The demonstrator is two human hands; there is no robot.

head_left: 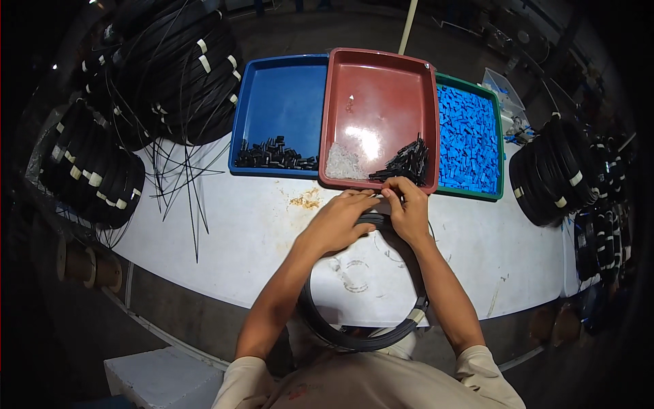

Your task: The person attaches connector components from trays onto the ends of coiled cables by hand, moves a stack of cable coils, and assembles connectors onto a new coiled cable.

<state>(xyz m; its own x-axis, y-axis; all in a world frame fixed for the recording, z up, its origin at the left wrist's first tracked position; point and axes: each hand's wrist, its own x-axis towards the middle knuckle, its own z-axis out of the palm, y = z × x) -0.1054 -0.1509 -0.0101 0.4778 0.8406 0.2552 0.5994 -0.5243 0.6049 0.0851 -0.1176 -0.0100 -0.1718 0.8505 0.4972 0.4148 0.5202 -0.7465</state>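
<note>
A coil of thin black cable lies partly on the white table and hangs over its near edge, in front of my body. Pale tape wraps the coil at its lower right. My left hand is closed over the coil's far side, with its thumb beside the strands. Just right of it, my right hand pinches thumb and forefinger together, close to the left fingertips. Whatever sits in that pinch is too small and covered to name. Both hands are by the front rim of a red tray.
The red tray holds clear pieces and slim black pieces. A blue tray with short black parts stands left, a green tray of blue pieces right. Large black cable coils lie left; another bundle stands right.
</note>
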